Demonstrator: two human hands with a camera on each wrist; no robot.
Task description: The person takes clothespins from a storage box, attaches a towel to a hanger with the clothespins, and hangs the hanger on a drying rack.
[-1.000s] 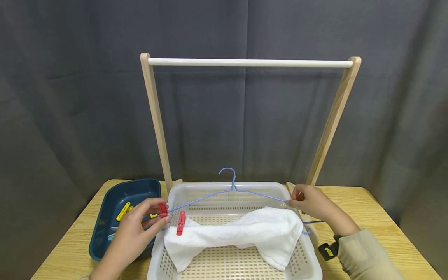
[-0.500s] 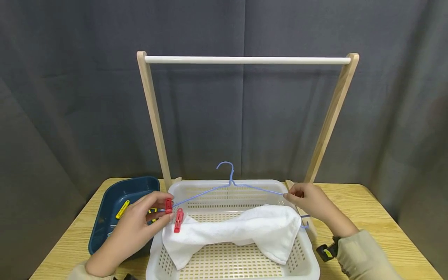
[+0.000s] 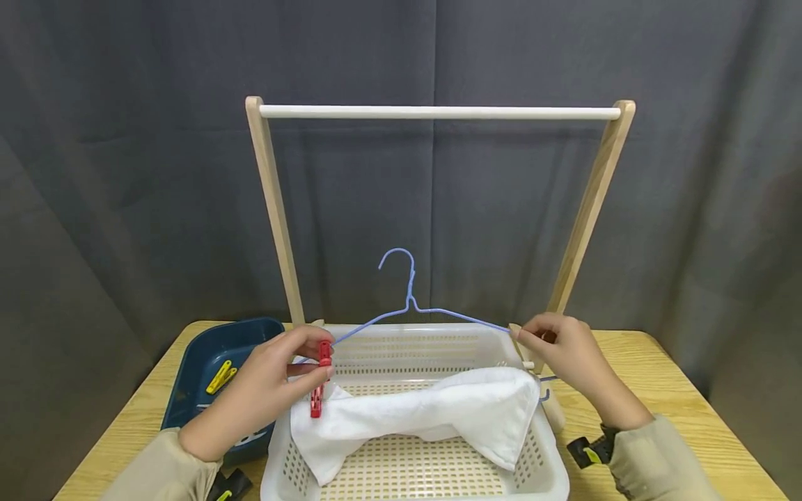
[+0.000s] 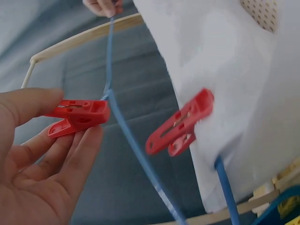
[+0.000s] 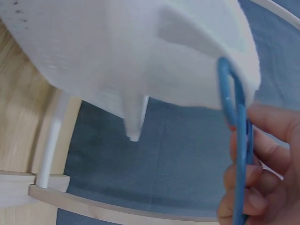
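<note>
In the head view, my left hand [image 3: 266,372] pinches a red clothespin [image 3: 324,353] between thumb and fingers, right at the left arm of a blue wire hanger [image 3: 410,285]. My right hand [image 3: 567,344] grips that hanger's right shoulder. A white towel [image 3: 426,414] is draped over the hanger's lower bar. Near the towel's left side sits a second red clothespin [image 4: 180,124], clipped on its edge in the left wrist view. The bar's bent right end shows beside my right fingers [image 5: 243,180] in the right wrist view.
Below the towel stands a white perforated basket [image 3: 413,476]. To its left, a dark blue bin [image 3: 188,386] holds yellow clothespins [image 3: 221,376] and other small things. A wooden rack with a white rail [image 3: 438,112] rises behind, on the wooden table [image 3: 651,390].
The hanger's hook has risen well above the basket rim. My left hand has shifted right and up with the clothespin; my right hand stays on the hanger's shoulder, slightly higher.
</note>
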